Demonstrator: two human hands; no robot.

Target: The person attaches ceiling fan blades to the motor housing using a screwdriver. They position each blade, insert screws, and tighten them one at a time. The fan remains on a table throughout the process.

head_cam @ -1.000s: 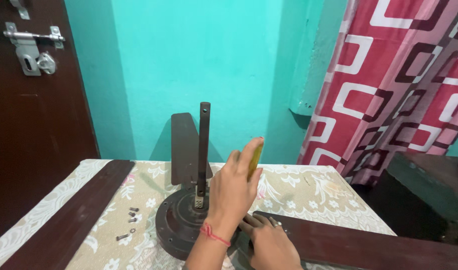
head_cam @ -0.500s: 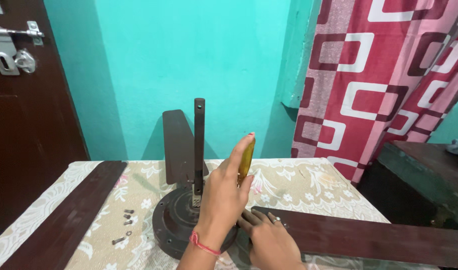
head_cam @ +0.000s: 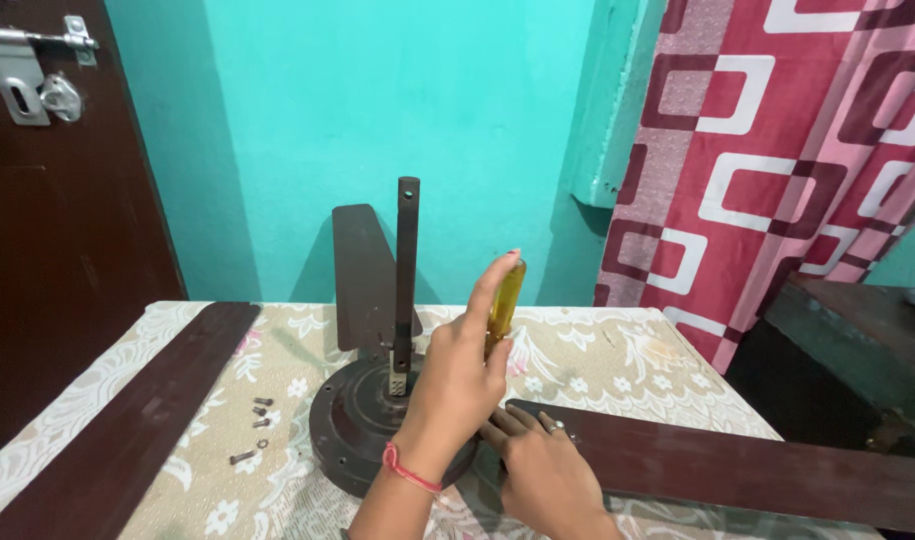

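The left hand [head_cam: 457,385] grips the yellow screwdriver handle [head_cam: 504,300] upright; the right hand [head_cam: 542,470] lies flat, fingers extended, on a brown fan blade [head_cam: 737,465]. If the tip slips, it may jab those fingers, or the loose screws [head_cam: 257,430] may roll off the table [head_cam: 627,360].

The left hand [head_cam: 457,385] is raised upright, fingers curled in a grip; the right hand [head_cam: 542,470] is laid flat, palm down, just beside it.

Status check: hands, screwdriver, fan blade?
Left hand grips upright yellow screwdriver. Right hand flat on fan blade at motor. Loose screws lie clear.
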